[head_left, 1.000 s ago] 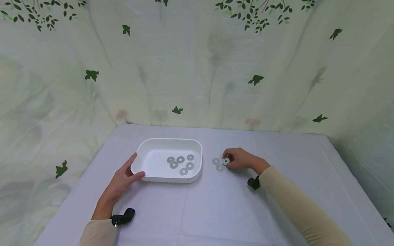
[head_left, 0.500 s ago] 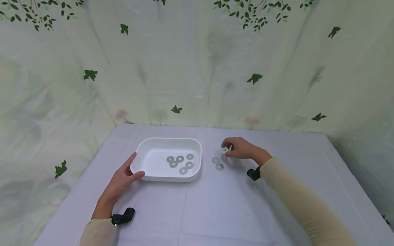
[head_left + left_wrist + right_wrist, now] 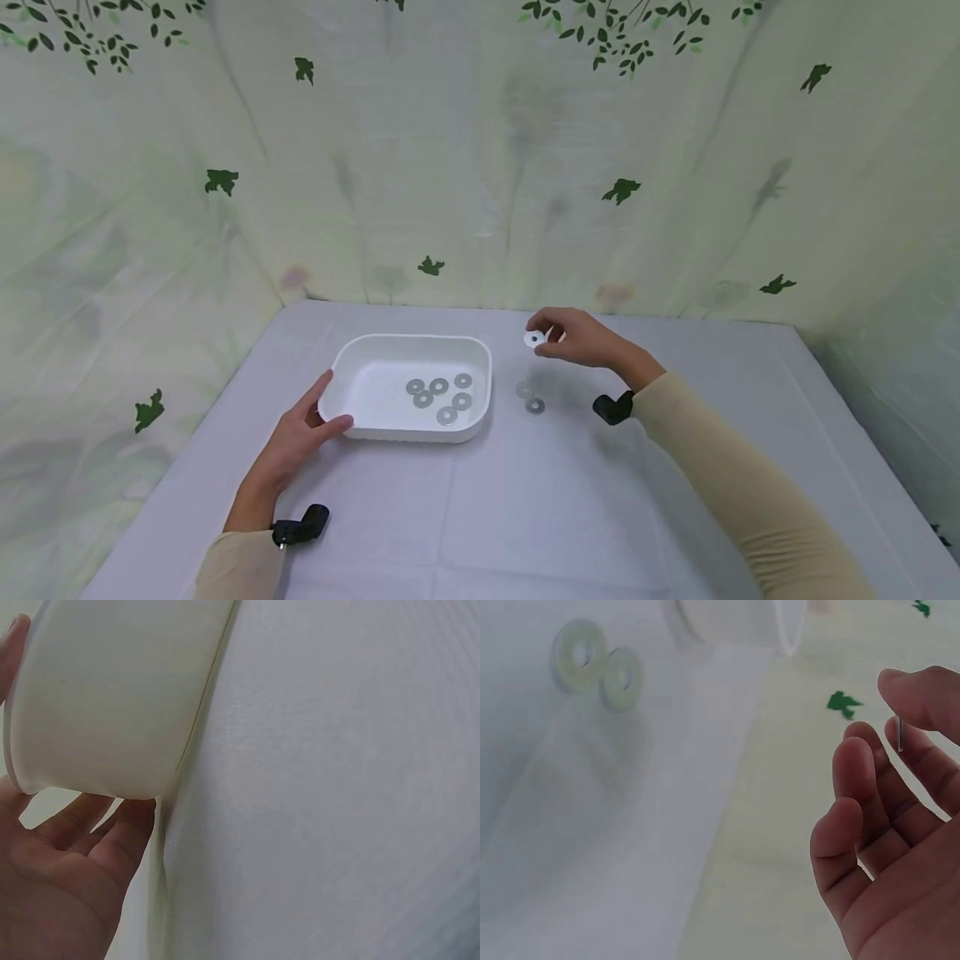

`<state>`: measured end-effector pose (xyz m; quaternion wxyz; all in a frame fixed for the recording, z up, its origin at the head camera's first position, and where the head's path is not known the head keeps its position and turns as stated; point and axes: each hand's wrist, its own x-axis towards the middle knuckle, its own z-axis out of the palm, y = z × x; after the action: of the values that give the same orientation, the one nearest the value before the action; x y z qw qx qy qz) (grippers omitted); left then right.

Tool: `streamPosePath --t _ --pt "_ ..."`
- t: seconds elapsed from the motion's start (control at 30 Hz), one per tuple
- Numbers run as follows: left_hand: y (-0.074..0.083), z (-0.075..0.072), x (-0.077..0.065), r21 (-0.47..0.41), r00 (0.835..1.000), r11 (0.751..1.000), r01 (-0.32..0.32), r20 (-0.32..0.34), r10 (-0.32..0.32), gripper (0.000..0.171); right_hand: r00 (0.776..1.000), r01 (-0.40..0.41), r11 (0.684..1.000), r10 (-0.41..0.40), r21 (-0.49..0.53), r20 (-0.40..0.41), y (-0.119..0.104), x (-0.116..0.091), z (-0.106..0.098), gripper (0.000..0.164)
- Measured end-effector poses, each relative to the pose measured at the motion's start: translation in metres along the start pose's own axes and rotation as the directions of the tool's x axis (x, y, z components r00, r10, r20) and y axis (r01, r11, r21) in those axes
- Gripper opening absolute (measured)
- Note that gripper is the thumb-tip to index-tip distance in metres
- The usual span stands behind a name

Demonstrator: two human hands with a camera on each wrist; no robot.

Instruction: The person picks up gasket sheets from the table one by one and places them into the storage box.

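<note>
Between thumb and fingertip, my right hand (image 3: 577,337) pinches a flat metal washer (image 3: 533,339), raised above the table. The right wrist view shows that washer (image 3: 900,733) edge-on, a thin sliver under the thumb. Two more washers (image 3: 535,406) lie on the cloth below, close together. A white rectangular tray (image 3: 367,435) with rounded corners stands left of them, several grey washers (image 3: 438,386) spread over the right half of its floor. My left hand (image 3: 296,442) grips the tray's left end, thumb at the front corner; in the left wrist view its fingers touch the tray's wall (image 3: 112,697).
A white cloth (image 3: 480,517) covers the table. Behind it hangs a pale curtain (image 3: 465,167) printed with green leaves and birds. Each wrist carries a black camera, such as the left one (image 3: 302,526), above beige sleeves.
My right hand has lifted the washer off the cloth, moving up and away toward the table's back and slightly left. My left hand and the tray have stayed put.
</note>
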<state>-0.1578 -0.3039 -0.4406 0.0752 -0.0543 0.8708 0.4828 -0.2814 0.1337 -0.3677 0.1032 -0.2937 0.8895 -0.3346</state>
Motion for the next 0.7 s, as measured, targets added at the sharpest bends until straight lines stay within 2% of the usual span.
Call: streamPosePath --t 0.17,0.3,0.43,0.7 --pt "0.000 0.000 -0.002 -0.005 1.000 1.000 0.002 0.004 -0.002 0.096 0.997 0.067 0.996 -0.065 0.063 -0.041 -0.020 0.005 -0.001 0.032" --pt "0.003 -0.002 0.000 0.050 1.000 0.999 0.006 -0.001 -0.006 0.096 0.996 0.080 0.992 -0.077 0.097 -0.040 -0.034 0.011 -0.002 0.033" --pt "-0.001 -0.002 -0.004 0.085 1.000 0.996 0.007 -0.020 -0.006 0.096 0.996 0.091 0.989 -0.088 0.121 -0.029 -0.047 0.019 0.005 0.034" --pt "0.000 0.000 -0.002 0.058 1.000 0.998 -0.002 -0.006 0.003 0.096 0.994 0.109 0.981 -0.106 0.161 -0.025 -0.058 0.027 0.020 0.033"
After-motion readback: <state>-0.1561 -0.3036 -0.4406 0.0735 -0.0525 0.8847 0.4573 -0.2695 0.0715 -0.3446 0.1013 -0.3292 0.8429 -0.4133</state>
